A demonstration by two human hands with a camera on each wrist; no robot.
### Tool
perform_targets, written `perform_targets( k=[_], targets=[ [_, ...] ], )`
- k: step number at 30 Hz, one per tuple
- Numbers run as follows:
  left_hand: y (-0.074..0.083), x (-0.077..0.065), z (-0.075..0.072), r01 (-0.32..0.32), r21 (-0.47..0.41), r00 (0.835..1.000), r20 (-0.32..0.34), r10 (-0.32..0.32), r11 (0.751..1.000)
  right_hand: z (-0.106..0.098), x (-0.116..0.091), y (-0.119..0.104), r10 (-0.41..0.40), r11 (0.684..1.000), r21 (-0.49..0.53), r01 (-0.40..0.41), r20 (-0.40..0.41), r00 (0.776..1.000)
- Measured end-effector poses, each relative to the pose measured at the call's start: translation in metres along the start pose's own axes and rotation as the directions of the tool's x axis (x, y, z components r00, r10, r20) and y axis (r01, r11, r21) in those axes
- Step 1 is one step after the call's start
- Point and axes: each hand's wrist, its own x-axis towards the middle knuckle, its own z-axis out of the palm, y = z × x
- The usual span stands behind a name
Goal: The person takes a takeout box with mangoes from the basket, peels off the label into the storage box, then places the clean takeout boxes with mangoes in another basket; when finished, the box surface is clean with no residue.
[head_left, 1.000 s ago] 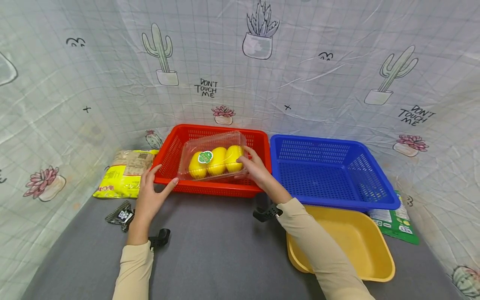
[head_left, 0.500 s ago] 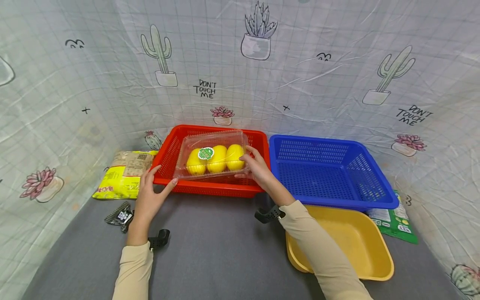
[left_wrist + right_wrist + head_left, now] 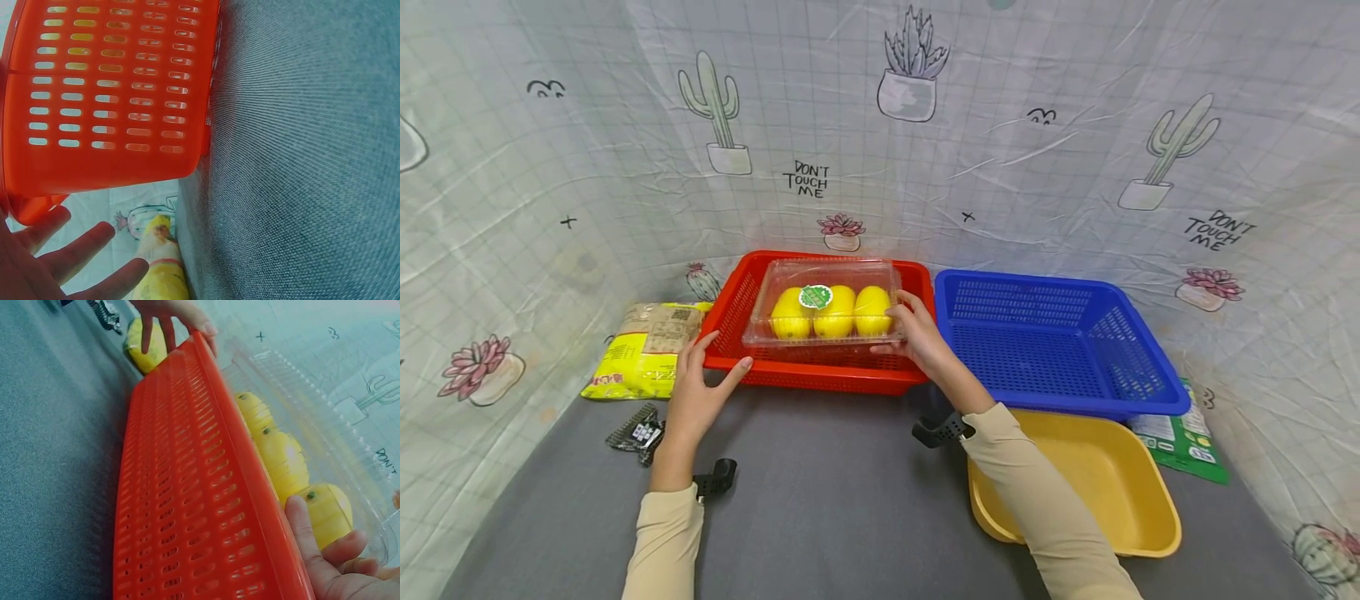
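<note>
My right hand point(image 3: 921, 337) grips the right end of a clear plastic clamshell box point(image 3: 850, 271). Three yellow fruits point(image 3: 833, 321), like lemons, show through it, under a green-and-white round sticker point(image 3: 816, 297). The box lies over the red basket point(image 3: 820, 377), inside its rim. In the right wrist view, my thumb point(image 3: 301, 519) lies along the box's near side, close to the basket rim. My left hand point(image 3: 696, 400) is at the basket's front left corner, fingers spread and thumb near the front rim. The left wrist view has those fingers point(image 3: 87, 247) just past the corner.
A blue basket point(image 3: 1105, 400) stands right of the red one, with a yellow tub point(image 3: 1105, 483) before it and a green packet point(image 3: 1187, 446) partly beneath. At left lie a yellow bag point(image 3: 643, 350) and a small black packet point(image 3: 638, 432). A patterned cloth hangs behind.
The clamshell box has turned from slanted to nearly level, its left end shifting back, under my right hand's grip. My left hand stays at the basket corner.
</note>
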Motion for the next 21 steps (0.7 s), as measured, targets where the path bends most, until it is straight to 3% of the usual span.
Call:
perform_targets(
  k=[21],
  targets=[
    [0.002, -0.001, -0.001, -0.007, 0.018, 1.000, 0.012, 0.007, 1.000, -0.005, -0.014, -0.006, -0.084, 0.994, 0.064, 0.084, -0.004, 0.996]
  ],
)
